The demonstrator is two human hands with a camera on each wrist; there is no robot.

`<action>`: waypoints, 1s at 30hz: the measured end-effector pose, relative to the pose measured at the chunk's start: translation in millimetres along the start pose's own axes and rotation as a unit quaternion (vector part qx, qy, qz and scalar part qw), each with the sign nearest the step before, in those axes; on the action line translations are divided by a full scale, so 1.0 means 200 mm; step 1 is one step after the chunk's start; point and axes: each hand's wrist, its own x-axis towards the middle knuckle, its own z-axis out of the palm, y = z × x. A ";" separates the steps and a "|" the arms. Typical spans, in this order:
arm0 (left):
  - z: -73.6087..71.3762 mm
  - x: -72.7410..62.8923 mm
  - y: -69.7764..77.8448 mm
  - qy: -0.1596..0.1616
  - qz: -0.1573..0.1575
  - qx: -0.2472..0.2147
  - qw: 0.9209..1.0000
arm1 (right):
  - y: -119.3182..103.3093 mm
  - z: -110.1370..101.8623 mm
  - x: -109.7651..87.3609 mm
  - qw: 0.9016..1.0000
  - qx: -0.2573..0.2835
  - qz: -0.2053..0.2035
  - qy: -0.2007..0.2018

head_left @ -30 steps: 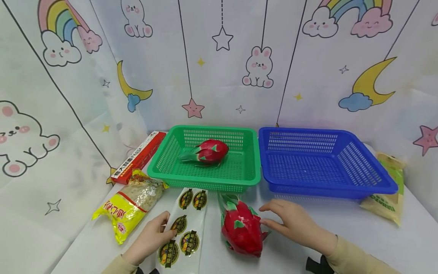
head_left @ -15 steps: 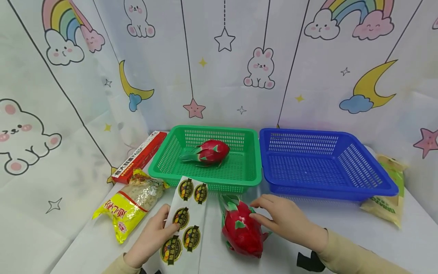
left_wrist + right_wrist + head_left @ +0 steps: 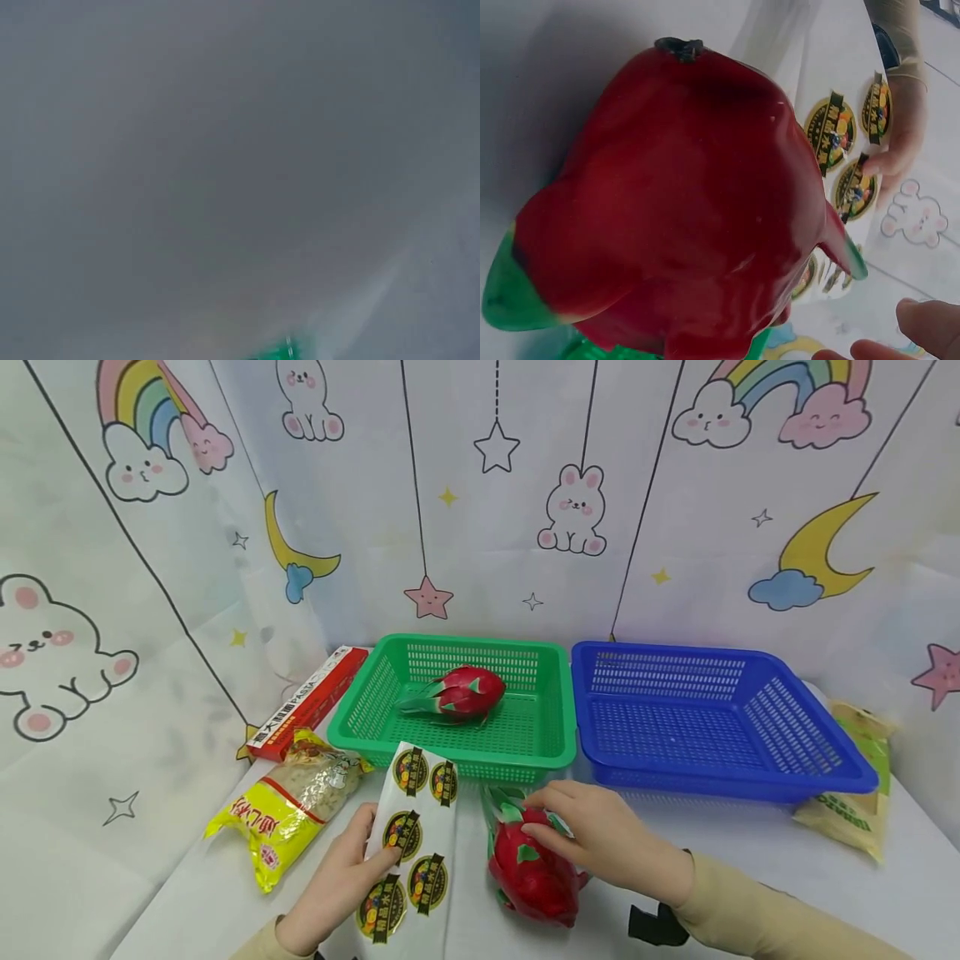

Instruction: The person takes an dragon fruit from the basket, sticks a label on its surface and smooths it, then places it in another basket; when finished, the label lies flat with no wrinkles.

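Note:
My left hand (image 3: 341, 885) pinches a white sheet of round black-and-gold fruit stickers (image 3: 412, 860), thumb on top and the other fingers behind it. The sheet's far end is lifted in front of the green basket. To its right a red dragon fruit (image 3: 534, 868) with green scales lies on the white table; it fills much of the right wrist view. My right hand (image 3: 600, 835) is over the fruit's right side, fingers loosely bent; whether they touch it I cannot tell. The left wrist view is mostly a grey blur.
A green basket (image 3: 345, 731) with another dragon fruit (image 3: 468, 691) in it stands at the back, beside a blue basket (image 3: 720, 785). On the left lie a yellow food bag (image 3: 288, 802) and a red pasta box (image 3: 307, 702). A beige-green bag (image 3: 855, 806) lies partly behind the blue basket.
My left hand has raised the far end of the sticker sheet a little off the table. My right hand has moved left, from beside the dragon fruit to over it.

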 end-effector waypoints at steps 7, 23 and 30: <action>0.03 -0.01 0.03 -0.004 0.028 0.001 1.000 | -0.03 0.02 0.03 1.000 0.004 -0.010 -0.002; 0.13 0.00 0.16 -0.049 0.096 0.011 0.994 | -0.08 0.05 0.06 0.999 0.026 -0.037 0.012; 0.17 0.00 0.19 -0.066 0.113 0.008 0.991 | -0.08 0.05 0.06 0.998 0.032 -0.048 0.025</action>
